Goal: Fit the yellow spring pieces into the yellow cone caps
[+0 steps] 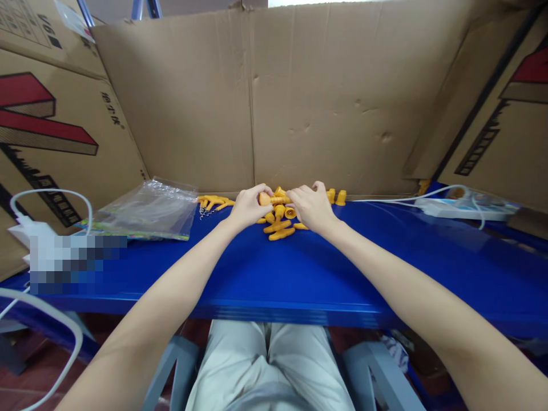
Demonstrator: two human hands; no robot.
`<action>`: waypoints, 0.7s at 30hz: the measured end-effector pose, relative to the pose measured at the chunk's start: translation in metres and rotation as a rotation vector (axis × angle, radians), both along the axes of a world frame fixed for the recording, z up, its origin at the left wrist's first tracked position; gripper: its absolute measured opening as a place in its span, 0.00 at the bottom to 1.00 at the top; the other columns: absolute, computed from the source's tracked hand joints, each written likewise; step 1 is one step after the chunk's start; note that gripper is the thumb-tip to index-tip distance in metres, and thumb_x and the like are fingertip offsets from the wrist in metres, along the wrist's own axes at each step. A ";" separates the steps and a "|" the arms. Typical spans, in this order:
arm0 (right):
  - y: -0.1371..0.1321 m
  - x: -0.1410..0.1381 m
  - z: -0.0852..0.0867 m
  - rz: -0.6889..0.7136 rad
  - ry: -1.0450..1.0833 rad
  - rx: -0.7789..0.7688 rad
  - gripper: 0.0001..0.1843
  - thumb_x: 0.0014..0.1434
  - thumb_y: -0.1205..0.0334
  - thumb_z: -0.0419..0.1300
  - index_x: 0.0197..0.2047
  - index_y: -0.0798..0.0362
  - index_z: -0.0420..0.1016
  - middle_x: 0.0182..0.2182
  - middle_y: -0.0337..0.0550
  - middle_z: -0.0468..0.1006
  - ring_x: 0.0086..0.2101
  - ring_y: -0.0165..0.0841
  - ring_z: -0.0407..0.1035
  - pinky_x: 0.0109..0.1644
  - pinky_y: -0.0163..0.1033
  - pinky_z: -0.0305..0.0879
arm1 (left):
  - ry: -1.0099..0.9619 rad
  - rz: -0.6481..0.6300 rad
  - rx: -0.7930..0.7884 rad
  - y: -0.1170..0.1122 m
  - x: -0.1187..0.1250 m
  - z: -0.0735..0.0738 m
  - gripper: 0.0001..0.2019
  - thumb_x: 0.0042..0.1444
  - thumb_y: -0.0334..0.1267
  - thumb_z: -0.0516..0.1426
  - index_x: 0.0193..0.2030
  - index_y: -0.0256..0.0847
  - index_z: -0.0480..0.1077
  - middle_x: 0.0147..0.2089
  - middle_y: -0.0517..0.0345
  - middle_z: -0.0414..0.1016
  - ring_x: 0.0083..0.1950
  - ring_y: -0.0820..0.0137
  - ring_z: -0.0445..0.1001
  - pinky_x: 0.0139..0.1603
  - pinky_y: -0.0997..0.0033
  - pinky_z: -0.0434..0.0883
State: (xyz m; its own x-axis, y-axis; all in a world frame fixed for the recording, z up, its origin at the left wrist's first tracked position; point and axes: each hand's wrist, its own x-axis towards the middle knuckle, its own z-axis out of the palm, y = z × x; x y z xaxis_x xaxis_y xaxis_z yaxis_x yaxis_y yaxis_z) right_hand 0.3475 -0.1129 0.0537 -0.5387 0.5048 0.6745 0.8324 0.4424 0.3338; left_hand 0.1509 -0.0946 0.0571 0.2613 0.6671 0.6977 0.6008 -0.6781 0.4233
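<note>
My left hand (249, 205) is closed round the rounded end of a yellow-orange plastic piece (274, 200), which lies level between my hands. At its other end are the fingers of my right hand (311, 205), also closed; its fingertips are partly hidden. Just below lie several yellow cup-shaped parts (290, 213) and long curved yellow handles (281, 234). Left of my left hand is a small pile of yellow handles with metal corkscrew spirals (208, 213). Two yellow cup-shaped parts (341, 197) stand beyond my right hand.
The blue tabletop (257, 274) is backed by a tall cardboard sheet (325, 103), with cardboard boxes (47, 131) at the sides. A clear plastic bag (149, 211) lies at left. A white power strip (462, 208) with cables lies at right; a white cable (79, 342) loops at front left.
</note>
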 end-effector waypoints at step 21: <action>0.007 -0.002 -0.012 0.106 0.072 -0.316 0.14 0.65 0.64 0.51 0.51 0.59 0.69 0.47 0.55 0.76 0.48 0.41 0.68 0.46 0.42 0.55 | 0.455 0.198 0.116 -0.006 -0.003 -0.003 0.27 0.53 0.32 0.54 0.61 0.38 0.61 0.65 0.47 0.62 0.61 0.60 0.67 0.57 0.63 0.69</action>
